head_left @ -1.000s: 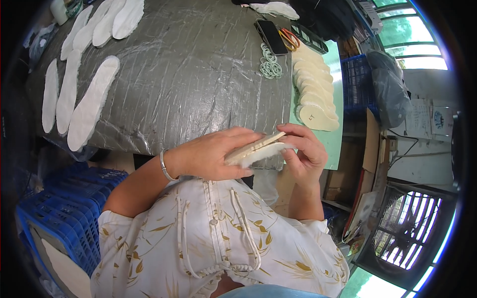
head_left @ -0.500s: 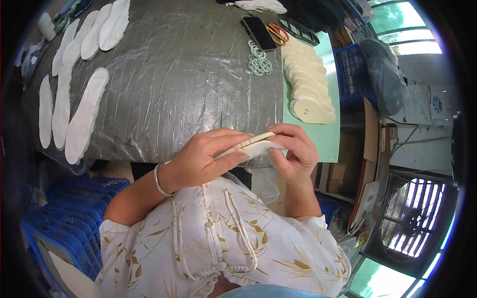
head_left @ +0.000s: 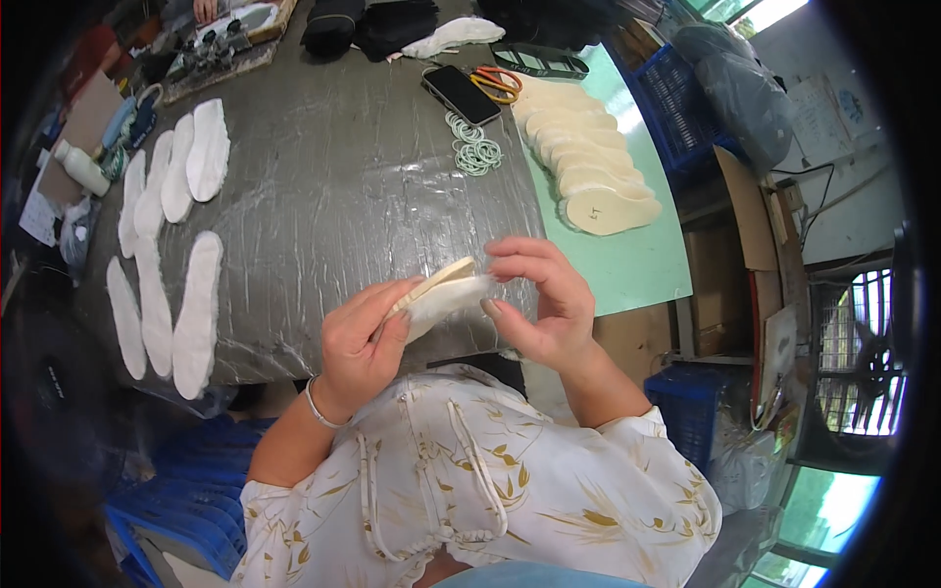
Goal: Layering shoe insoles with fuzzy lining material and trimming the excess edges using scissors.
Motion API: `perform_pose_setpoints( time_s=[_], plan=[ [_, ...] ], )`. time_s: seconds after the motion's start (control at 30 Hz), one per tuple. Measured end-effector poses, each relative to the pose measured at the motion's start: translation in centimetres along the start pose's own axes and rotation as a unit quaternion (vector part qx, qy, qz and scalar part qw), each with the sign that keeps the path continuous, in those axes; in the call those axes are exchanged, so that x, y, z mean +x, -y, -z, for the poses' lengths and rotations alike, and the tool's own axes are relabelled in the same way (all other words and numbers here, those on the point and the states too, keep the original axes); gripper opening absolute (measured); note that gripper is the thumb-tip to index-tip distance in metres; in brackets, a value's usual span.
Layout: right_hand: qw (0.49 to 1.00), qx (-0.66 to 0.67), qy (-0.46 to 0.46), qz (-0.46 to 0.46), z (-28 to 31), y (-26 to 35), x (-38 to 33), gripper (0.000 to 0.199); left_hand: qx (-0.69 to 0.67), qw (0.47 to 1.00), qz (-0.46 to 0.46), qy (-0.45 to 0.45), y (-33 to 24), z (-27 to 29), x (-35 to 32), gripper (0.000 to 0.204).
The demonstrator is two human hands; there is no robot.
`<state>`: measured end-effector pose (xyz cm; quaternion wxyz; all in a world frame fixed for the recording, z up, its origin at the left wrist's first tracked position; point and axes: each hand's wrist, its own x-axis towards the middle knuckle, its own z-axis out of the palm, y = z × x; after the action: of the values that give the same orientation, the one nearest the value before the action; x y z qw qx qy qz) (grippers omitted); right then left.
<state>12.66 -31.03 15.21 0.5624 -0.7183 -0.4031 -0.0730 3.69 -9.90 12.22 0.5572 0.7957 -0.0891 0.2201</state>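
Note:
My left hand (head_left: 361, 338) pinches a fluffy white insole (head_left: 446, 302) and a thin cream layer (head_left: 443, 278) above it, over the near edge of the table. Their right ends stand apart, with a gap between them. Just beyond that end my right hand (head_left: 551, 318) has its fingers and thumb spread, holding nothing that I can see. Whether a fingertip brushes the fluff is unclear. To the right, a row of overlapping cream insoles (head_left: 610, 211) lies on a pale green sheet (head_left: 642, 263).
White insoles (head_left: 199, 314) lie in two groups on the left of the plastic-covered table (head_left: 333, 206). Toward the back are a phone (head_left: 461, 95), orange-handled scissors (head_left: 498, 86) and pale green rings (head_left: 476, 153). Blue crates (head_left: 191, 500) stand below the table. Another person's hand (head_left: 205, 10) shows far left.
My right hand has let go of the insole's right end and spread its fingers. The held pieces have shifted left and parted more at that end. The whole view has turned and shifted.

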Motion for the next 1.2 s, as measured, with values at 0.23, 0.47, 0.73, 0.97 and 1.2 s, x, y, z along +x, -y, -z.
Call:
perform_pose_setpoints(
  time_s=[0.23, 0.47, 0.73, 0.97, 1.2],
  plan=[
    [0.999, 0.029, 0.021, 0.013, -0.3, 0.6, 0.5, 0.022, -0.019, 0.999, -0.032, -0.014, 0.0, 0.3, -0.3, 0.024],
    [0.999, 0.008, -0.017, 0.046, -1.3, 1.0, 1.3, 0.014, -0.055, 0.997, -0.052, -0.033, 0.5, 0.1, -1.2, 0.026],
    [0.996, -0.029, -0.035, 0.077, -2.1, 1.0, 2.0, 0.017, -0.078, 0.997, -0.017, -0.008, 1.0, 0.8, -1.1, 0.030],
    [0.991, 0.123, -0.025, 0.041, -2.6, 2.4, 3.3, 0.033, -0.210, 0.963, 0.129, -0.108, 0.3, 2.4, 0.1, 0.030],
    [0.995, 0.055, -0.043, 0.076, -4.2, 2.6, 3.2, 0.024, -0.451, 0.883, 0.076, -0.105, 3.2, 3.6, 0.8, 0.047]
  ],
)
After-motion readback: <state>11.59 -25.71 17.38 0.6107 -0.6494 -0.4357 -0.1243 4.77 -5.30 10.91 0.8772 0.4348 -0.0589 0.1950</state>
